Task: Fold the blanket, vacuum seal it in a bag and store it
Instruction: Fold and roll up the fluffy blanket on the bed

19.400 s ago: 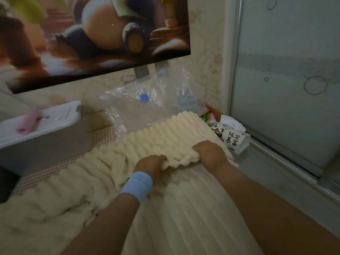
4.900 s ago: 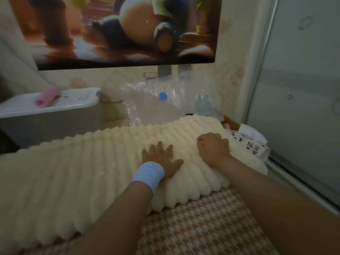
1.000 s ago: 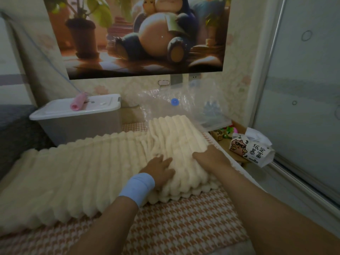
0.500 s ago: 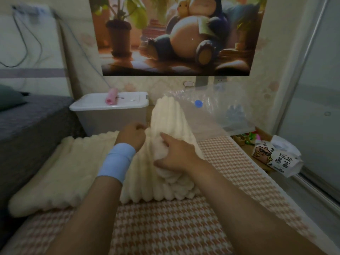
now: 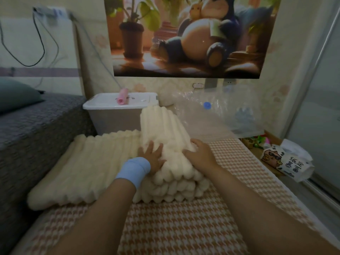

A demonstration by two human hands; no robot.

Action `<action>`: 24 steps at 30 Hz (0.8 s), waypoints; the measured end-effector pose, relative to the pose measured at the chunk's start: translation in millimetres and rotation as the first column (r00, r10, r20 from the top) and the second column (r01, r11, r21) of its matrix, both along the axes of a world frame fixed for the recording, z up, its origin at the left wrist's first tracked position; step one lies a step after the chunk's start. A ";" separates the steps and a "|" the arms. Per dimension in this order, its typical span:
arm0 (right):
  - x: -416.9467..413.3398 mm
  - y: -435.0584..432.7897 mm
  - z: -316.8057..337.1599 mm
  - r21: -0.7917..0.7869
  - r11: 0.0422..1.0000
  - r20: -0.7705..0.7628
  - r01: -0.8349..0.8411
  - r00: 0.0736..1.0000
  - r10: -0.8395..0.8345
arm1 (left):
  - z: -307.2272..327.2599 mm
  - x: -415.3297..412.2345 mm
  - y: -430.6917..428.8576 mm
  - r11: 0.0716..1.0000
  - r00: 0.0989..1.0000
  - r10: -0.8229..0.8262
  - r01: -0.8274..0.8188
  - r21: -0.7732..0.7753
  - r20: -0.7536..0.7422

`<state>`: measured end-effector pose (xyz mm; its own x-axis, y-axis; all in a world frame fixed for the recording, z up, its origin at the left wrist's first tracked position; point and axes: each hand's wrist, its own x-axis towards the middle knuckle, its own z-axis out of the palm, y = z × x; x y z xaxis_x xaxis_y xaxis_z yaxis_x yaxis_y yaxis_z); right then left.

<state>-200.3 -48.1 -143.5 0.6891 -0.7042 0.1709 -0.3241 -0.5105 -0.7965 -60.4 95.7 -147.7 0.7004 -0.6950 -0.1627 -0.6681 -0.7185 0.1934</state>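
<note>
- Folding is under way: the blanket [image 5: 103,162] lies on the mat [image 5: 184,227]. Its right part is stacked in several layers at the middle. Its left part is spread flat toward the bed [image 5: 36,126] and is not yet folded in.
- The left hand [image 5: 152,156] is laid flat on the stack's left slope, fingers [image 5: 150,146] straight and spread. Nothing is gripped, only pressed.
- The right hand [image 5: 201,155] is set on the stack's right side, fingertips sunk in the pile. Whether a fold is pinched cannot be told.
- Judgement: the stack is being pressed down and squared before the next fold.
- Pressure is best applied from the crease outward, so that air is driven out of the thick pile and the layers are stopped from springing up.
- The near edges of the layers are seen stepped, not flush. They should be evened before the left part is brought over, or a lopsided bundle is likely.
- Ribs should be kept parallel from layer to layer, since a skewed layer is hard to correct once covered.
- The bundle should be made narrower than the bag [image 5: 211,124], which is propped against the wall just behind the stack, its blue valve [image 5: 207,105] facing out.
- Risk: the plush layers may slide if one hand is lifted early.
- The bin [image 5: 114,118], lid on, stands behind the blanket's left part and is judged the likely store.
</note>
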 end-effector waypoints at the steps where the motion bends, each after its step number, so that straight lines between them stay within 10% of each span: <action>1: -2.6 -0.6 0.4 0.146 0.989 -0.008 -0.031 0.999 0.033 | 7.2 -2.7 -2.6 0.999 0.997 0.036 -0.037 -0.007 -0.072; 5: -9.0 4.2 -0.4 0.533 0.836 0.079 -0.132 0.991 0.106 | 13.8 -19.3 1.7 0.983 0.958 0.053 -0.099 -0.153 -0.281; 13: -49.1 -4.9 47.6 0.363 0.928 0.116 -0.088 0.992 0.049 | 46.6 -56.7 -6.0 0.941 0.954 -0.089 -0.014 -0.339 -0.286; 17: -90.2 -24.9 70.4 0.180 0.982 -0.111 -0.060 0.991 0.080 | 52.8 -88.6 -19.0 0.932 0.926 -0.211 0.094 -0.349 -0.314; 20: -106.9 -23.8 64.0 0.086 0.983 -0.473 -0.163 0.861 0.184 | 31.9 -99.4 -23.4 0.978 0.939 -0.208 0.195 -0.072 -0.274; 24: -89.9 -29.0 58.2 -0.147 0.981 -0.667 -0.123 0.745 -0.006 | 29.3 -100.7 -21.3 0.979 0.941 -0.183 0.202 0.037 -0.284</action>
<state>-290.3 -77.2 -85.3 0.7125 -0.6626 -0.2309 -0.7004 -0.6517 -0.2910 -161.2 74.4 -118.4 0.4748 -0.7936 -0.3804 -0.7214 -0.5986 0.3482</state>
